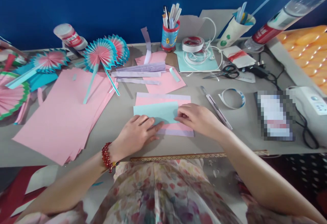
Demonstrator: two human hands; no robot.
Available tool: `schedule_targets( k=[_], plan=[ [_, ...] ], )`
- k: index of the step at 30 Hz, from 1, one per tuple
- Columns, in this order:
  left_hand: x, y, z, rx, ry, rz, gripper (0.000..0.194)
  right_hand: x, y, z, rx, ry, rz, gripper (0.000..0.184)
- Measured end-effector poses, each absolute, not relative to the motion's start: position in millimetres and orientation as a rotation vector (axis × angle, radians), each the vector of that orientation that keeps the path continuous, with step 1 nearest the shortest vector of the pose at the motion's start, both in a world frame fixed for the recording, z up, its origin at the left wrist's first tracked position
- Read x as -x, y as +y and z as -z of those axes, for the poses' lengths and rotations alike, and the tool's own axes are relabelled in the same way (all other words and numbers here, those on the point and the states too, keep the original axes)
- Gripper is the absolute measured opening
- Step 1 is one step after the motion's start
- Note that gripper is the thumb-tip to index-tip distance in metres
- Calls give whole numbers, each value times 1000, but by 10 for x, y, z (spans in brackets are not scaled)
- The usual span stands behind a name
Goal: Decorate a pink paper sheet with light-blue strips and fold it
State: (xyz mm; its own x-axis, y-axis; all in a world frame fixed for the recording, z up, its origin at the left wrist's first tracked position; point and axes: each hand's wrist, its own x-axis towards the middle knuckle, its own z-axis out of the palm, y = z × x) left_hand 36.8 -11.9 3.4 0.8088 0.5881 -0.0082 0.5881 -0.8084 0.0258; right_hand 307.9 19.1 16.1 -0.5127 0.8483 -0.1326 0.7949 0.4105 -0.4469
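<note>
A light blue strip of paper [163, 111] lies across a pink sheet [163, 98] with lilac borders, near the table's front edge. My left hand [136, 130] rests on the lower left of the blue paper, fingers stretched out and pressing it down. At the strip's right end, my right hand [192, 116] has its thumb and fingers pinched together on the paper's edge. Those fingertips partly cover that end. Beyond the sheet lie lilac paper strips [140, 70] and a pink piece of paper [166, 84]. A paper knife [217, 108] lies to the right of my right hand.
Pink sheets [63, 105] are stacked at left, with pleated paper fans [99, 53] on and beside them. Along the back stand a pen holder [170, 36] and a bottle [278, 23]. Scissors [227, 71], a tape ring [232, 98] and a phone [274, 116] lie at right.
</note>
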Motion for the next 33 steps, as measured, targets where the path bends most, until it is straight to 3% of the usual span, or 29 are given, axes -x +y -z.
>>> schedule_targets(
  k=[15,23,33],
  plan=[
    [-440,-71,-54,-2999,949,64,54,-3129,40,-69,1455,-2526,-413,13],
    [-443,-78,-57,-3002,961,71,55,-3021,-299,-72,1376,-2590,-230,51],
    [-445,-93,-45,-2961,1000,83,59,-3202,-671,-40,1668,-2400,1,42]
  ],
)
